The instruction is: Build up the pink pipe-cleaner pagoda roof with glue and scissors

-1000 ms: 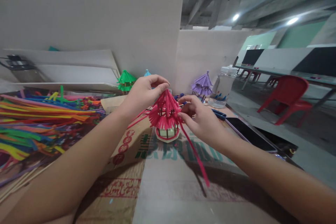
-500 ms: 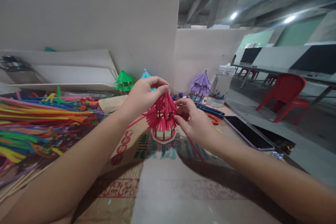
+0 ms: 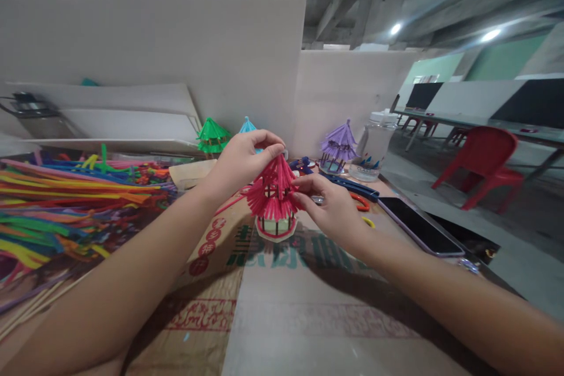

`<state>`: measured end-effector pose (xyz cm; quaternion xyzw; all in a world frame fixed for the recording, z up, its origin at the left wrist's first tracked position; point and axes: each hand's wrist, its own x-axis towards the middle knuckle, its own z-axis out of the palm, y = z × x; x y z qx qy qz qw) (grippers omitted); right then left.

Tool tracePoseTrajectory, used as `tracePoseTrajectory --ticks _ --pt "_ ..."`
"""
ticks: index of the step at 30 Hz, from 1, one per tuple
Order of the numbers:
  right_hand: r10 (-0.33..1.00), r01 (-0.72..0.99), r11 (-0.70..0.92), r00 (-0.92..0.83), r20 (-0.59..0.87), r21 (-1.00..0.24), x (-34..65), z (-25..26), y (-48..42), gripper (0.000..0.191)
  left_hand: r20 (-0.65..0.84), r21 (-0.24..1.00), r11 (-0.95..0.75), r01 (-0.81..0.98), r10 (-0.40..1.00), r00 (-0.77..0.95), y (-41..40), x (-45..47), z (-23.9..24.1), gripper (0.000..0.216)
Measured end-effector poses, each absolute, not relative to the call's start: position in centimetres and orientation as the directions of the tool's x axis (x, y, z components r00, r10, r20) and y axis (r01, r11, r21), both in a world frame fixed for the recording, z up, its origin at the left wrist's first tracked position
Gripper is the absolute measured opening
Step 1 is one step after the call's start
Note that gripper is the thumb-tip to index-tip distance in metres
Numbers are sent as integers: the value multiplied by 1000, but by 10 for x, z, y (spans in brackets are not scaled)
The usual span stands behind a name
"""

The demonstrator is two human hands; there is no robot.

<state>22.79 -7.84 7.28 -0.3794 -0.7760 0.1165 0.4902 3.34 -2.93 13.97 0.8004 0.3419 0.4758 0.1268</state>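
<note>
A small model pavilion (image 3: 274, 202) of red pipe cleaners, with two roof tiers on dark posts and a pale base, stands upright on the table before me. My left hand (image 3: 253, 158) is closed over its peak, thumb and fingers pinching the tip. At the right edge of the roofs, my right hand (image 3: 328, 202) has thumb and forefinger pinched on red pipe cleaner there; the fingertips partly hide the exact spot. Similar pavilions in green (image 3: 212, 136), blue (image 3: 247, 124) and purple (image 3: 338, 144) stand behind, the blue one mostly covered by my left hand.
Many coloured pipe cleaners (image 3: 79, 200) lie heaped at the left. To the right are a clear bottle (image 3: 374, 147), orange-handled scissors (image 3: 360, 202), dark blue-handled pliers (image 3: 352, 186) and a phone (image 3: 420, 226). White boards (image 3: 154, 53) rise at the back.
The loose red strand that hung below my right hand no longer shows. My right hand sits slightly lower, still pinching at the roof edge. The left hand stays on the peak.
</note>
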Motion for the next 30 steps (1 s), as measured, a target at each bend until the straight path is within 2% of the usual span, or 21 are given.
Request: tracePoseTrajectory --ticks 6,10,17,20,26,30 --pt "695 515 682 -237 679 -519 229 73 -79 5 679 511 -744 430 656 328 -28 33 139 23" --pt "674 547 694 -265 690 -467 233 74 -78 6 680 508 -751 422 650 340 -31 34 139 22" --pt "596 662 707 -366 715 -250 234 75 -79 10 676 504 -749 430 652 343 -33 35 140 22" --pt "583 680 706 -402 706 -196 234 79 -81 11 666 518 -738 432 665 338 -34 35 141 22" --pt "649 728 647 -371 664 -226 241 102 -88 7 653 545 -718 434 688 317 -31 30 143 21" --pt "662 775 587 -295 689 -233 249 115 -87 23 660 522 -730 442 673 333 -28 26 146 23"
